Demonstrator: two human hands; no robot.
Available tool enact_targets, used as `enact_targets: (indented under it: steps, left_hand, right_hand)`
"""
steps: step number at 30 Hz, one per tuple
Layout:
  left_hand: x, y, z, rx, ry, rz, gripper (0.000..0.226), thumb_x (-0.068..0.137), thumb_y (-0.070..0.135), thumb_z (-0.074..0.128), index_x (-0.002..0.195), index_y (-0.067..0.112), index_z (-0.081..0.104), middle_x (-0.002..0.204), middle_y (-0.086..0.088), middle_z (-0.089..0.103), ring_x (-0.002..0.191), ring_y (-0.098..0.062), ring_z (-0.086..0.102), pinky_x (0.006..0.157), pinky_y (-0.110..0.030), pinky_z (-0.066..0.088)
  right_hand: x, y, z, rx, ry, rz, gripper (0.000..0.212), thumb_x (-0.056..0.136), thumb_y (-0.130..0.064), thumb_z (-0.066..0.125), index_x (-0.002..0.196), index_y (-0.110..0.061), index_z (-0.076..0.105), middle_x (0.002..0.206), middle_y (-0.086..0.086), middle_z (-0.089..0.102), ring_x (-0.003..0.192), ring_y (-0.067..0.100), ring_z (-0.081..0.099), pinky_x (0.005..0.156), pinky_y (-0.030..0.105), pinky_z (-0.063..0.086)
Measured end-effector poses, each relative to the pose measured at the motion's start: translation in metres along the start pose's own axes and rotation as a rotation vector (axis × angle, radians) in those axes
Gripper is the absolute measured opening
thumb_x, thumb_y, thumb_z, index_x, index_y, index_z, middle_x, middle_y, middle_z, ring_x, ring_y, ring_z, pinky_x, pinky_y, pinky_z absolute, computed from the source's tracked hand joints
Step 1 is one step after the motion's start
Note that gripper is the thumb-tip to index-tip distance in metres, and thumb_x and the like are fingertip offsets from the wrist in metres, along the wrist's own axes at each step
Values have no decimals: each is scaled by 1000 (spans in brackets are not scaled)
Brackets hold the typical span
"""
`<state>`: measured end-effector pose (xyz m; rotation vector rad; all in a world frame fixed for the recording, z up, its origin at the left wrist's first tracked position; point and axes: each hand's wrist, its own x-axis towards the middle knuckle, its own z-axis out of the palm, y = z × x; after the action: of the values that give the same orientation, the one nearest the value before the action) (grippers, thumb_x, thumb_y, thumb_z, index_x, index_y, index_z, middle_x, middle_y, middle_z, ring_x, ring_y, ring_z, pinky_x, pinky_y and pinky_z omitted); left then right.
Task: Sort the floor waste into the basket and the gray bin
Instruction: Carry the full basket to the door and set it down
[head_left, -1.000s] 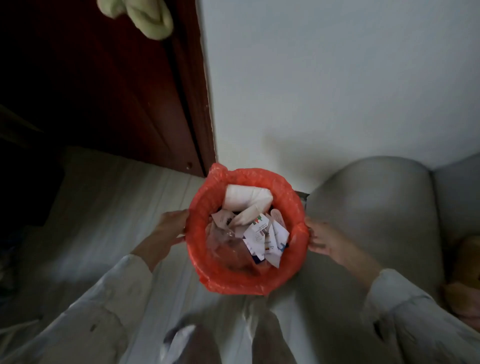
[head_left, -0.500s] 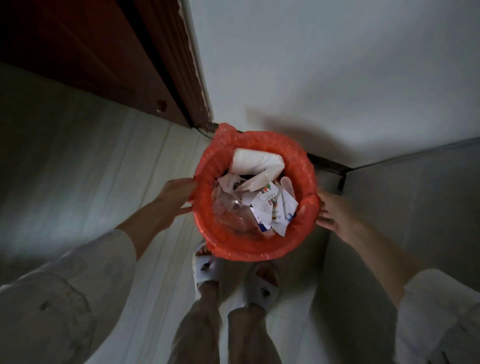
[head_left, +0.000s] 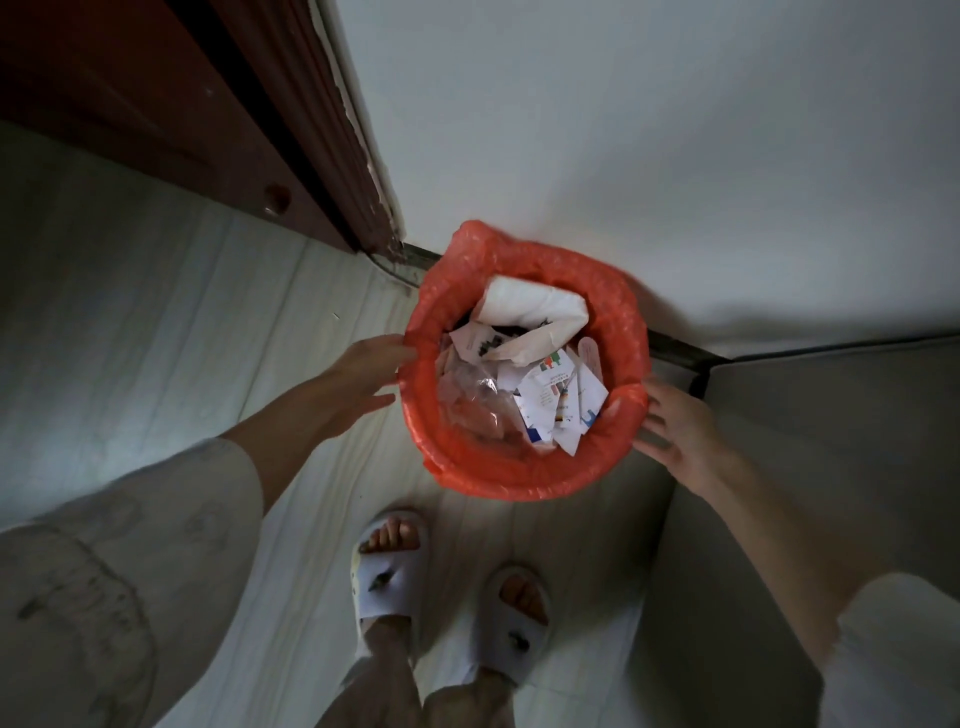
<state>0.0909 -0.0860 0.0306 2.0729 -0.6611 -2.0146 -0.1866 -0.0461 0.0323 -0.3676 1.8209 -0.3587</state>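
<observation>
Two hands flank the basket (head_left: 524, 475), which stands on the floor (head_left: 156, 338) in the far corner by the wall (head_left: 623, 130). Left hand (head_left: 358, 382) touches its left rim, fingers spread; right hand (head_left: 675, 436) lies just beside its right rim, fingers loose. Each grip holds nothing.

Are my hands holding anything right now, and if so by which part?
Nothing is gripped. Both hands are open beside the basket: the left hand touches its red-lined rim with straight fingers, and the right hand is at the opposite side.
</observation>
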Motion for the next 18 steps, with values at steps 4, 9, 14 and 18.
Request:
enact_targets:
  steps: [4, 9, 14, 18]
  left_hand:
    - [-32, 7, 0, 304, 7, 107, 55, 93, 32, 51, 142, 15, 33, 146, -7, 37, 131, -25, 38, 106, -38, 32]
    - [-131, 38, -5, 372, 98, 312, 43, 97, 29, 44, 138, 18, 39, 141, -6, 44, 126, -20, 44, 98, -29, 36]
    - [-262, 54, -39, 306, 248, 473, 36, 95, 21, 48, 131, 14, 48, 128, -6, 55, 114, -19, 54, 88, -22, 39]
    - [-374, 54, -79, 262, 384, 575, 32, 93, 12, 50, 124, 5, 54, 117, -10, 60, 106, -22, 59, 78, -12, 38]
  right_hand:
    - [-33, -21, 3, -120, 15, -102, 14, 96, -27, 49, 83, -25, 55, 82, -7, 60, 77, 7, 57, 64, 23, 44]
    - [-128, -70, 15, -317, -53, -211, 26, 92, -45, 48, 88, -24, 62, 94, -2, 65, 96, 19, 62, 94, 38, 48]
    - [-266, -119, 29, -416, -139, -395, 30, 96, -35, 43, 113, -17, 60, 107, 3, 63, 101, 18, 58, 77, 28, 44]
    - [-371, -138, 30, -479, -253, -587, 23, 85, -60, 45, 98, -48, 59, 111, -15, 64, 114, 12, 55, 109, 43, 33]
